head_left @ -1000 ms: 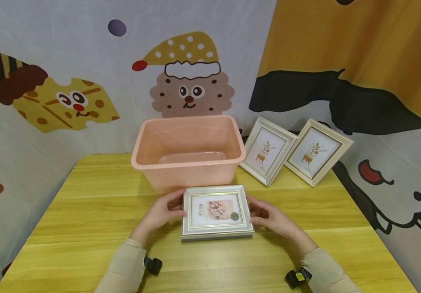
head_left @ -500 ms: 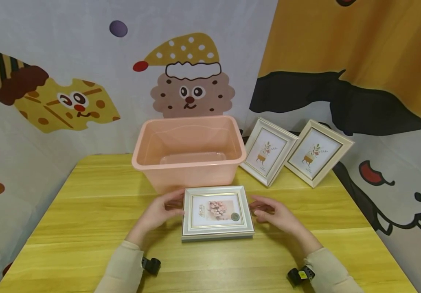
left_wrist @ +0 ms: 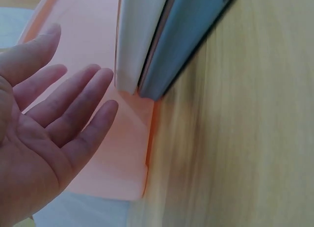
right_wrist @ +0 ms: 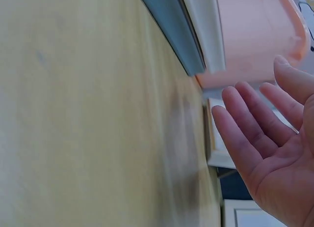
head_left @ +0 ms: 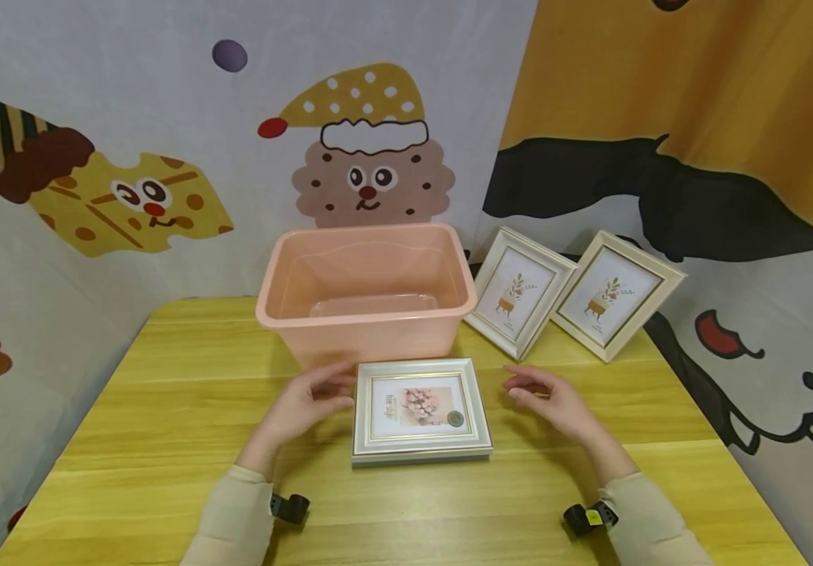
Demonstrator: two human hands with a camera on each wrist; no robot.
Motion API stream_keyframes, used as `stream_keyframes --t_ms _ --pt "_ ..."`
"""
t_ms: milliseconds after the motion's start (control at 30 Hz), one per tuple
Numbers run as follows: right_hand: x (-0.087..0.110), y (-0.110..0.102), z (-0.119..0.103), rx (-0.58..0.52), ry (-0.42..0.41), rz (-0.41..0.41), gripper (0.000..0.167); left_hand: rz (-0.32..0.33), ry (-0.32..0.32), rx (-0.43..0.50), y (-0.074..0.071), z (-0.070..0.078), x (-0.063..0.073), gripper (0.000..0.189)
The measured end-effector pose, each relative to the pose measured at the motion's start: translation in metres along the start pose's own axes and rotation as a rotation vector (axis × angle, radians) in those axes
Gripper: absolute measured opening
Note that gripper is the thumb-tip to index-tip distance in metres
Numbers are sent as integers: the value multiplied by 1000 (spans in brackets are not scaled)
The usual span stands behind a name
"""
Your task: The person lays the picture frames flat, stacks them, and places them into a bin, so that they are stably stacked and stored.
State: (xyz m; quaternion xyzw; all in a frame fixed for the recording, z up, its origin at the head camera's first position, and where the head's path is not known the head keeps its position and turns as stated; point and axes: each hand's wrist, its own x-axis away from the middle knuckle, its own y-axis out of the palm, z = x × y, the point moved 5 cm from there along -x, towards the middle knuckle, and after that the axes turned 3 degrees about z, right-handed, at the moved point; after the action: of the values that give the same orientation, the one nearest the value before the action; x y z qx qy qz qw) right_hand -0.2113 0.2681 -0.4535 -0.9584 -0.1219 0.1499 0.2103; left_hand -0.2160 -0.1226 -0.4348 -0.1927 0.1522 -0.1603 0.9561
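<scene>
A white picture frame (head_left: pixel 421 409) with gold lines and a flower print lies face up in front of the pink bin. In the left wrist view it rests on a second, blue-grey frame (left_wrist: pixel 184 42), their edges stacked. My left hand (head_left: pixel 307 405) is beside the stack's left side, fingers relaxed and holding nothing; the left wrist view shows its palm and spread fingers (left_wrist: pixel 81 101) apart from the frames. On the other side, my right hand (head_left: pixel 551 401) hovers some way off the stack's right edge, with its fingers loosely bent and nothing in them.
Behind the stack stands the pink plastic bin (head_left: pixel 371 338), with nothing inside its visible floor. Two more picture frames, a silvery one (head_left: pixel 520 303) and a cream one (head_left: pixel 616 295), stand tilted at its right. A patterned cloth (head_left: pixel 187 79) hangs behind the wooden table (head_left: pixel 166 440).
Both hands have let go of the frame stack and drawn outward, the right one farther to the right. The stack has stayed in place.
</scene>
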Motion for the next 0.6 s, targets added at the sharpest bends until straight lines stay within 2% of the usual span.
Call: stream_keyframes --t_ms 200,400,600 --pt "-1 -23 1 51 -14 84 39 15 4 38 3 9 -5 56" --pt "-2 -43 -2 46 -27 153 39 30 59 35 6 21 -12 55" --pt "-3 -66 -3 112 -30 240 42 -6 100 10 13 33 -13 59"
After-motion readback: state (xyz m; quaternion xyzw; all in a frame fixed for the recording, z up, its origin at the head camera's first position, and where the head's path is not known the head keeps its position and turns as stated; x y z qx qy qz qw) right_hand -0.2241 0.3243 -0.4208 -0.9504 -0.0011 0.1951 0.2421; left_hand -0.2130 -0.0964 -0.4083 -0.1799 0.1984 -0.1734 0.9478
